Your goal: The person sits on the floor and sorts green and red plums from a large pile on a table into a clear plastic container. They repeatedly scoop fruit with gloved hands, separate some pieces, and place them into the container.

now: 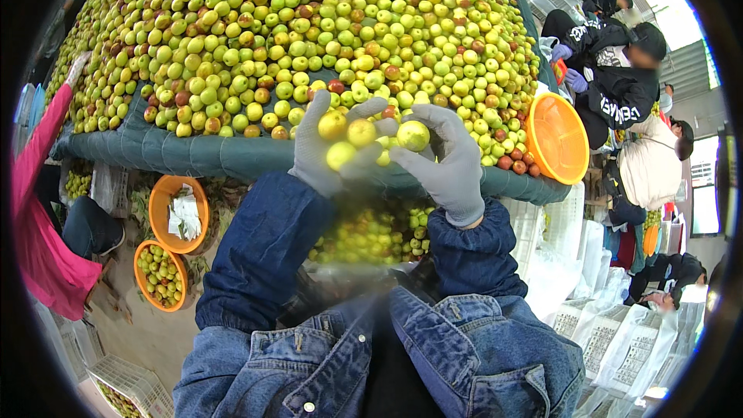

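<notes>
Both of my hands wear grey knitted gloves and are raised over the near edge of a padded green cloth [255,157]. Several yellow-green jujubes [341,155] rest in my left hand [313,157], whose fingers curl around them. My right hand [455,165] pinches one jujube [413,136] between thumb and fingers, close beside the left hand's fingertips. Beyond them spreads a large heap of green, yellow and reddish jujubes [261,29]. Below my forearms, partly blurred, more jujubes [365,238] lie in a container whose sides are mostly hidden.
An orange basket [557,138] leans at the cloth's right corner, beside a few reddish jujubes. On the floor at left stand an orange basket with white papers [179,209] and another holding jujubes [159,276]. White crates [615,337] stand at right. People work at both sides.
</notes>
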`<action>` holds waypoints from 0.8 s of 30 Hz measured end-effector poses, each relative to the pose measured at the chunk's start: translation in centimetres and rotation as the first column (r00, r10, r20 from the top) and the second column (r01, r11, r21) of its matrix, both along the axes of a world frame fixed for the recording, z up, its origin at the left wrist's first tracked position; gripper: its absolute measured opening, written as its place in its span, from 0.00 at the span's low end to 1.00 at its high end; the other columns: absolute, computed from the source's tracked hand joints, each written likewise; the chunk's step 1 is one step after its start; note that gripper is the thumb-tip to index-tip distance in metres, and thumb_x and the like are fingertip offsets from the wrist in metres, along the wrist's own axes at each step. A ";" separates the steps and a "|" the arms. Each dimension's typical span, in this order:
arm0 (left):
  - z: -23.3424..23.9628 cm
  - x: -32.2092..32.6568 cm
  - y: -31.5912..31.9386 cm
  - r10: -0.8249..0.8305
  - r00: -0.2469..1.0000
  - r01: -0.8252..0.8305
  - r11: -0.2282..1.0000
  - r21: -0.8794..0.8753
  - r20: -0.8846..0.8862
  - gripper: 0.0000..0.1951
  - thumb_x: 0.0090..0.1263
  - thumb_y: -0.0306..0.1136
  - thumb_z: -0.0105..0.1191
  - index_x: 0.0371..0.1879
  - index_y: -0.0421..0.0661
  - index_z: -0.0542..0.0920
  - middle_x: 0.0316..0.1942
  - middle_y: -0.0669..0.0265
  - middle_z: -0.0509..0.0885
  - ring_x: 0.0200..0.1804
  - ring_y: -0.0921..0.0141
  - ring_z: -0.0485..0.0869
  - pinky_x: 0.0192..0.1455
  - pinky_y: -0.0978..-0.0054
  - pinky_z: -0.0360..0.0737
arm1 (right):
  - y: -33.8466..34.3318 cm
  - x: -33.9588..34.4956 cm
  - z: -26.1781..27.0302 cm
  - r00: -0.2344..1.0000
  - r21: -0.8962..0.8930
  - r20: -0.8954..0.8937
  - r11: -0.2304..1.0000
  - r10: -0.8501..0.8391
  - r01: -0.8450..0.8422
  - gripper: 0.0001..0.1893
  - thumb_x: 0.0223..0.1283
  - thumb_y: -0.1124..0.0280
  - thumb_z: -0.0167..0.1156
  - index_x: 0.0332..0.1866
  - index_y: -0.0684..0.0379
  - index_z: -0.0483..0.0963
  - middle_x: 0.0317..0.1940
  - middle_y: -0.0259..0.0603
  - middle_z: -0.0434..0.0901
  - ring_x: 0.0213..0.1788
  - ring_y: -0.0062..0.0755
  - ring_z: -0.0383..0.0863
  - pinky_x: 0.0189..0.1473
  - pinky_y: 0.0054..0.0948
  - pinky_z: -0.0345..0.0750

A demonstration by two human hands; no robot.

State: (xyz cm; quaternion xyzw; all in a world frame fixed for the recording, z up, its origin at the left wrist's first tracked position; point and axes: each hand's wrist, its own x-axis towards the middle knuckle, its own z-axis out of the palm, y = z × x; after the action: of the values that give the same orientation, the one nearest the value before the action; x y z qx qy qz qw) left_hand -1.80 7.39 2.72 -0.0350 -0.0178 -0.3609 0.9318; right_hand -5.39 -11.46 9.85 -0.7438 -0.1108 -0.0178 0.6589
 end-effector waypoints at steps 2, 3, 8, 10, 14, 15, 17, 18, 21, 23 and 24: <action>-0.4 0.1 -0.1 -0.029 0.996 0.034 0.998 -0.054 0.086 0.43 0.70 0.71 0.42 0.65 0.39 0.70 0.54 0.46 0.81 0.49 0.53 0.85 0.52 0.58 0.84 | -0.4 -0.3 -0.3 0.998 -0.131 0.058 0.991 -0.028 0.036 0.27 0.50 0.78 0.75 0.57 0.67 0.75 0.46 0.40 0.83 0.52 0.24 0.82 0.55 0.25 0.79; -0.6 0.0 -0.3 -0.027 0.997 0.029 0.999 -0.037 0.076 0.43 0.70 0.71 0.42 0.65 0.39 0.70 0.54 0.47 0.81 0.49 0.53 0.85 0.52 0.57 0.84 | -0.7 -0.3 -0.7 0.995 -0.190 0.094 0.981 -0.032 0.050 0.25 0.51 0.77 0.75 0.55 0.66 0.76 0.43 0.39 0.85 0.51 0.23 0.84 0.53 0.24 0.80; -1.0 -0.5 -0.9 0.017 0.999 -0.017 1.000 0.023 0.028 0.41 0.71 0.70 0.42 0.64 0.40 0.71 0.54 0.49 0.82 0.49 0.54 0.84 0.52 0.54 0.82 | -2.7 2.9 -4.7 0.973 -0.481 0.106 0.845 -0.207 0.232 0.23 0.62 0.62 0.67 0.56 0.66 0.77 0.47 0.46 0.83 0.44 0.33 0.83 0.49 0.33 0.79; -1.0 -0.4 -0.9 0.062 0.998 -0.060 0.985 0.160 -0.008 0.40 0.72 0.69 0.42 0.63 0.41 0.72 0.53 0.51 0.82 0.49 0.54 0.84 0.51 0.54 0.82 | -3.1 3.8 -5.9 0.882 -0.525 0.333 0.712 -0.333 0.467 0.22 0.65 0.64 0.64 0.60 0.65 0.75 0.52 0.48 0.80 0.51 0.32 0.80 0.53 0.29 0.76; -0.9 -0.4 -1.8 0.143 0.990 -0.132 0.941 0.311 -0.013 0.37 0.74 0.66 0.41 0.60 0.41 0.75 0.49 0.54 0.83 0.48 0.55 0.84 0.51 0.54 0.82 | -1.6 1.9 -6.4 0.975 -0.136 0.018 0.966 -0.221 0.221 0.23 0.77 0.60 0.49 0.70 0.60 0.68 0.61 0.48 0.76 0.63 0.38 0.74 0.62 0.32 0.72; -0.8 -0.5 -2.3 0.171 0.984 -0.179 0.904 0.389 0.055 0.29 0.76 0.57 0.47 0.55 0.41 0.78 0.46 0.55 0.83 0.47 0.58 0.85 0.50 0.55 0.82 | -0.8 1.0 -6.3 0.984 0.060 -0.141 0.991 -0.109 0.119 0.24 0.78 0.58 0.46 0.71 0.59 0.67 0.62 0.47 0.75 0.64 0.39 0.73 0.64 0.33 0.72; -0.4 -1.5 -4.3 0.009 0.658 -0.730 0.253 0.635 0.753 0.22 0.73 0.46 0.50 0.56 0.40 0.77 0.50 0.55 0.82 0.51 0.58 0.83 0.55 0.60 0.79 | 0.9 -0.9 -6.3 0.847 0.846 -0.400 0.496 0.350 0.194 0.22 0.78 0.63 0.47 0.70 0.62 0.66 0.61 0.46 0.74 0.63 0.39 0.74 0.66 0.35 0.72; 0.0 -1.9 -5.3 -0.194 0.441 -0.897 -0.114 0.427 0.876 0.20 0.70 0.39 0.51 0.56 0.40 0.76 0.53 0.54 0.81 0.55 0.57 0.81 0.59 0.63 0.77 | 1.6 -0.9 -6.4 0.872 0.843 -0.407 0.481 0.273 0.242 0.23 0.79 0.58 0.44 0.70 0.60 0.66 0.61 0.45 0.74 0.63 0.36 0.74 0.67 0.34 0.72; 1.7 -4.4 -7.6 -0.368 0.269 -0.946 -0.275 0.172 0.890 0.24 0.72 0.37 0.46 0.66 0.40 0.71 0.63 0.53 0.76 0.66 0.54 0.71 0.67 0.60 0.70 | 1.6 -1.6 -6.7 0.932 0.915 -0.282 0.355 0.229 0.189 0.26 0.81 0.51 0.36 0.71 0.56 0.65 0.65 0.44 0.71 0.67 0.38 0.71 0.71 0.35 0.68; 3.1 -5.3 -8.6 -0.269 0.358 -0.925 -0.234 0.300 0.894 0.29 0.76 0.45 0.39 0.71 0.40 0.66 0.70 0.51 0.69 0.72 0.53 0.66 0.71 0.60 0.66 | 0.1 -2.5 -6.4 0.900 0.971 -0.240 0.094 0.365 0.221 0.28 0.80 0.49 0.36 0.72 0.56 0.64 0.70 0.45 0.68 0.72 0.39 0.67 0.75 0.41 0.63; 3.7 -5.7 -8.9 -0.233 0.372 -0.921 -0.214 0.325 0.899 0.32 0.78 0.50 0.36 0.72 0.38 0.64 0.72 0.51 0.66 0.74 0.55 0.64 0.74 0.61 0.63 | -0.5 -2.9 -6.0 0.904 0.969 -0.237 0.018 0.357 0.247 0.28 0.79 0.48 0.36 0.72 0.53 0.65 0.70 0.47 0.67 0.73 0.42 0.66 0.74 0.48 0.63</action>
State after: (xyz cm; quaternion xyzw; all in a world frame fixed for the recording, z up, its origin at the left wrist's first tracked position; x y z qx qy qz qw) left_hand -7.50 -1.56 6.47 0.7810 -0.1658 0.1505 0.5830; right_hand -8.31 -11.92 3.80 -0.0442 0.0494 0.0974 0.9930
